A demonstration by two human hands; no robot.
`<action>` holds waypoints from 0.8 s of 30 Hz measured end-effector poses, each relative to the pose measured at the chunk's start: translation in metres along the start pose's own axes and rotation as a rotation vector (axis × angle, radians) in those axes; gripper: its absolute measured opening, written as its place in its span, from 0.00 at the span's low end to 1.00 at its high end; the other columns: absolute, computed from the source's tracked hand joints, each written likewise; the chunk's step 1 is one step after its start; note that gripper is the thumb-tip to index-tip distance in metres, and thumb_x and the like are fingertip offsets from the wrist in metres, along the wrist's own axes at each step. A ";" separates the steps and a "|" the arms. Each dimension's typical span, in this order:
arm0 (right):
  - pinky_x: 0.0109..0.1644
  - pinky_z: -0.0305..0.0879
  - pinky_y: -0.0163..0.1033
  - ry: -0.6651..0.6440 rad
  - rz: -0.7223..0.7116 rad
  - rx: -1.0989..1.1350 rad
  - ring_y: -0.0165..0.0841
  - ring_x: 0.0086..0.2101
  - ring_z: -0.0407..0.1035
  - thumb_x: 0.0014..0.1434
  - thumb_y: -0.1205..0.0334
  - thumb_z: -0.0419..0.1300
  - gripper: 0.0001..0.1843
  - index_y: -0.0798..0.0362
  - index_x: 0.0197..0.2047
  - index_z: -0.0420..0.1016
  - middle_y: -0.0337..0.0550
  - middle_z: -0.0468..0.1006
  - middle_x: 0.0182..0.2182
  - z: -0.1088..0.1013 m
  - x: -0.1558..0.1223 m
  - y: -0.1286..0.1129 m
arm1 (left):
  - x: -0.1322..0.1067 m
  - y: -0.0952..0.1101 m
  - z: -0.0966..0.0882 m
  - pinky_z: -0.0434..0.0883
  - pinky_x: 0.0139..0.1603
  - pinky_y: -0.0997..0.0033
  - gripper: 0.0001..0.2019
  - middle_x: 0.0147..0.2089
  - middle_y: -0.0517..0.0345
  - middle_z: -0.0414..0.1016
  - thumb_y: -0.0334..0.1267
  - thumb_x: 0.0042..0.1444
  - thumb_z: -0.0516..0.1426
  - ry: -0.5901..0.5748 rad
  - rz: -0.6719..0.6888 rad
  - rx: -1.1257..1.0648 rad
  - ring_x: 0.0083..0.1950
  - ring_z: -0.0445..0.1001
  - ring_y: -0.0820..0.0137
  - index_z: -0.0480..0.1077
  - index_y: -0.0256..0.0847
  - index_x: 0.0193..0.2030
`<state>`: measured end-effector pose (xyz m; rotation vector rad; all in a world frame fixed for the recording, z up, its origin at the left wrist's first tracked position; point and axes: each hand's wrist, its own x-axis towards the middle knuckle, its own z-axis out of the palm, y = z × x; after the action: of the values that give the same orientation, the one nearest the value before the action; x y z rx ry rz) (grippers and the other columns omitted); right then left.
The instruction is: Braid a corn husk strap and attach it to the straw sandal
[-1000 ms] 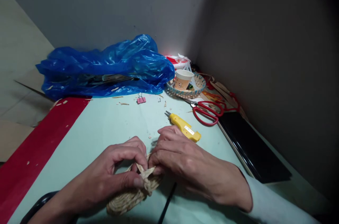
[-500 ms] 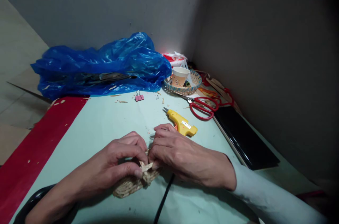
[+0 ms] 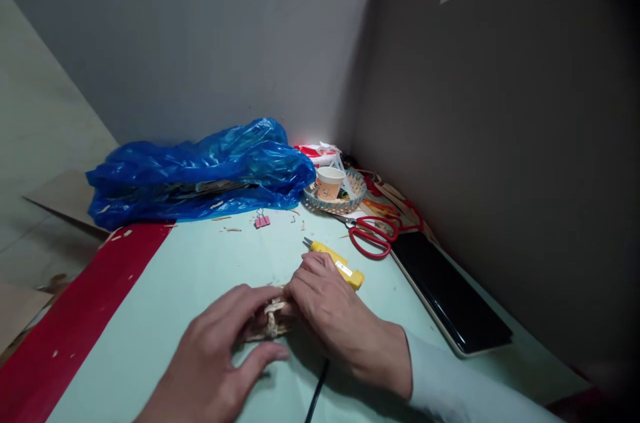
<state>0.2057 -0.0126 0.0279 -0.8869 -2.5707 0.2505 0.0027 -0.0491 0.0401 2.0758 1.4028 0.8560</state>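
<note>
A small woven straw piece [image 3: 273, 321] lies on the pale green table [image 3: 200, 263] between my hands. My left hand [image 3: 220, 356] rests over its near side, fingers curled loosely on it and the thumb stretched out below. My right hand [image 3: 327, 313] covers its right end with fingers bent, pinching the straw knot. Most of the woven piece is hidden under both hands. A yellow glue gun [image 3: 335, 263] lies just beyond my right fingers, its black cord [image 3: 316, 389] running toward me.
A blue plastic bag [image 3: 200, 169] lies at the back of the table. A woven tray [image 3: 334, 199] holds a paper cup [image 3: 329, 183]. Red scissors [image 3: 373, 236], a pink binder clip [image 3: 262, 220] and a black tablet [image 3: 450, 296] lie to the right. A red strip [image 3: 75, 316] edges the left.
The view has tilted up and pulled back. My hands moved the woven piece a little farther from me, and my left hand shifted from pinching the knot to lying over the piece.
</note>
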 end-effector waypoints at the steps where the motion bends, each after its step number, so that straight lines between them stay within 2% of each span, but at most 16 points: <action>1: 0.50 0.54 0.43 -0.001 -0.011 0.013 0.35 0.37 0.59 0.66 0.69 0.53 0.05 0.55 0.36 0.65 0.43 0.72 0.33 0.001 0.001 0.001 | -0.002 0.002 0.006 0.69 0.41 0.69 0.13 0.40 0.58 0.78 0.40 0.58 0.61 0.041 0.027 0.034 0.39 0.75 0.63 0.73 0.49 0.50; 4: 0.49 0.55 0.42 -0.039 -0.052 0.060 0.34 0.37 0.60 0.67 0.67 0.53 0.07 0.54 0.35 0.65 0.42 0.72 0.33 0.000 0.003 0.003 | -0.005 0.003 0.016 0.68 0.42 0.68 0.07 0.38 0.57 0.76 0.34 0.62 0.56 0.026 0.126 0.077 0.40 0.74 0.64 0.72 0.47 0.45; 7: 0.49 0.55 0.42 -0.092 -0.079 0.071 0.34 0.38 0.61 0.67 0.69 0.53 0.06 0.55 0.36 0.66 0.42 0.72 0.34 -0.002 0.004 0.003 | -0.004 0.001 0.014 0.68 0.43 0.69 0.07 0.38 0.57 0.75 0.33 0.63 0.54 -0.037 0.147 0.076 0.42 0.74 0.65 0.70 0.48 0.46; 10: 0.51 0.55 0.44 -0.087 -0.099 0.032 0.34 0.38 0.61 0.67 0.69 0.53 0.06 0.55 0.36 0.67 0.43 0.73 0.33 -0.002 0.004 0.004 | -0.002 0.000 0.009 0.67 0.45 0.69 0.06 0.41 0.58 0.75 0.37 0.65 0.52 -0.108 0.038 0.003 0.44 0.74 0.66 0.69 0.47 0.44; 13: 0.55 0.53 0.47 -0.060 -0.136 0.002 0.35 0.38 0.61 0.67 0.70 0.52 0.07 0.55 0.37 0.68 0.43 0.73 0.34 0.002 0.004 0.006 | 0.002 0.001 0.006 0.67 0.43 0.70 0.09 0.38 0.59 0.75 0.43 0.66 0.50 -0.180 -0.108 -0.086 0.41 0.74 0.66 0.68 0.46 0.38; 16: 0.56 0.52 0.50 -0.036 -0.141 0.034 0.37 0.39 0.61 0.67 0.69 0.52 0.06 0.56 0.42 0.70 0.45 0.75 0.35 0.002 0.003 0.008 | 0.005 0.003 0.004 0.66 0.41 0.69 0.11 0.36 0.60 0.74 0.45 0.65 0.51 -0.173 -0.193 -0.126 0.39 0.73 0.65 0.67 0.45 0.35; 19: 0.53 0.57 0.47 -0.004 -0.109 0.184 0.38 0.43 0.62 0.66 0.65 0.55 0.09 0.56 0.48 0.69 0.48 0.76 0.41 -0.005 0.002 0.008 | 0.006 0.003 0.003 0.65 0.42 0.69 0.09 0.36 0.60 0.74 0.45 0.64 0.52 -0.169 -0.224 -0.138 0.39 0.72 0.65 0.67 0.45 0.36; 21: 0.52 0.58 0.46 0.069 -0.055 0.319 0.38 0.45 0.63 0.65 0.66 0.55 0.11 0.56 0.51 0.68 0.49 0.76 0.44 -0.013 0.002 0.008 | 0.007 0.002 0.003 0.65 0.41 0.69 0.09 0.36 0.61 0.74 0.45 0.64 0.52 -0.180 -0.256 -0.178 0.39 0.72 0.65 0.67 0.45 0.36; 24: 0.50 0.60 0.41 0.205 0.088 0.495 0.34 0.43 0.67 0.66 0.72 0.50 0.10 0.55 0.47 0.70 0.46 0.77 0.41 -0.023 0.003 0.008 | 0.008 0.000 0.003 0.65 0.42 0.70 0.08 0.37 0.61 0.74 0.45 0.63 0.54 -0.192 -0.323 -0.306 0.41 0.72 0.66 0.68 0.45 0.37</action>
<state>0.2175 -0.0037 0.0469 -0.7869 -2.1397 0.7424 0.0069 -0.0421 0.0404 1.6026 1.3587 0.6692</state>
